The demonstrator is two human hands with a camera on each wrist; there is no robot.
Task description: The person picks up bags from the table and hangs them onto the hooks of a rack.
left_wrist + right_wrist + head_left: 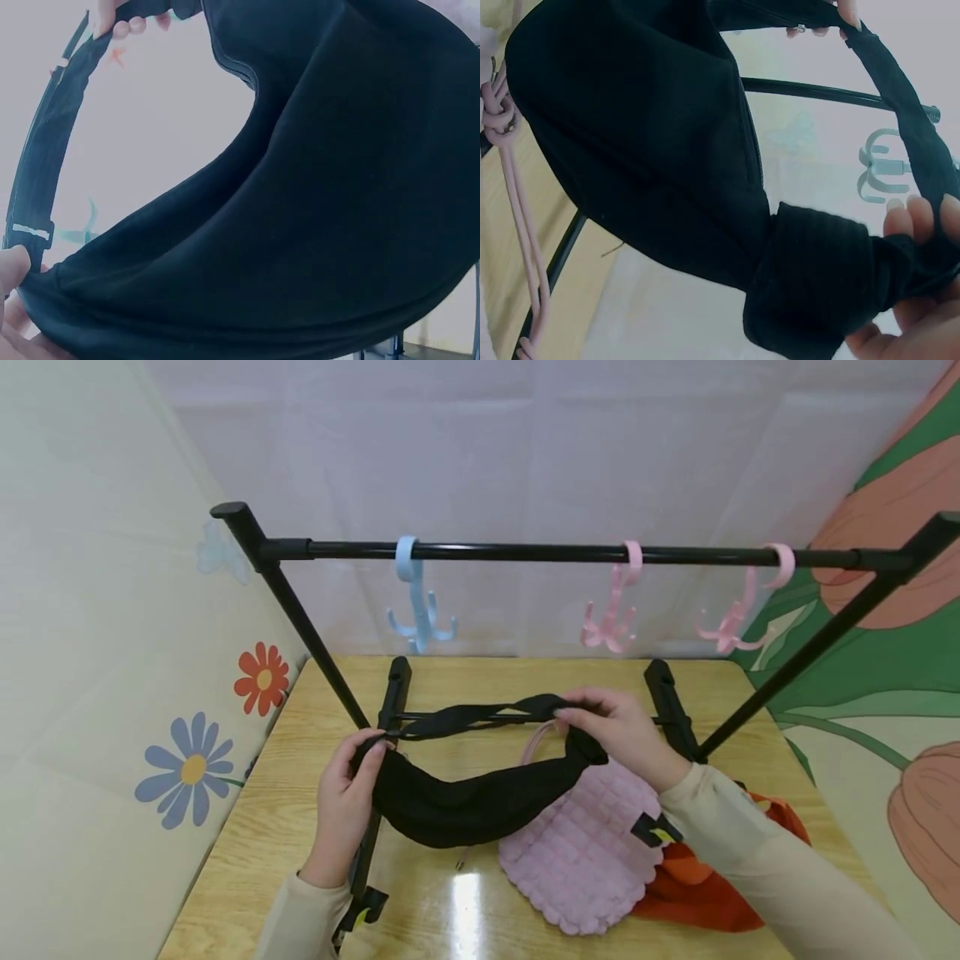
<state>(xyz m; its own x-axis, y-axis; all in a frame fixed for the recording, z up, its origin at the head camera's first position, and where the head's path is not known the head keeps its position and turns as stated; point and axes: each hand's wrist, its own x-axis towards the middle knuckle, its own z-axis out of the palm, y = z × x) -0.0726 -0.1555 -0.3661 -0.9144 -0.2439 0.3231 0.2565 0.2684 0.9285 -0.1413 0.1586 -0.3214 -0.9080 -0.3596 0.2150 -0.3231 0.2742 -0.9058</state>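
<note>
A black crescent-shaped shoulder bag [465,802] hangs between my two hands, in front of a black rack. My left hand [347,797] pinches the left end of the bag where its strap [472,718] joins, close to a buckle seen in the left wrist view. With thumb and fingers, my right hand [618,731] grips the strap near the bag's right end. In the right wrist view, a zipper runs along the inner curve of the bag [652,150]. Beneath and behind it, a pink puffy quilted bag [581,852] lies on the table, partly hidden.
A blue hook [422,610] and two pink hooks [611,610] hang from the rack's top bar [517,552]. On the wooden table [247,860], an orange-red cloth item [705,893] lies under my right forearm. Slanted rack posts [311,639] stand at both sides.
</note>
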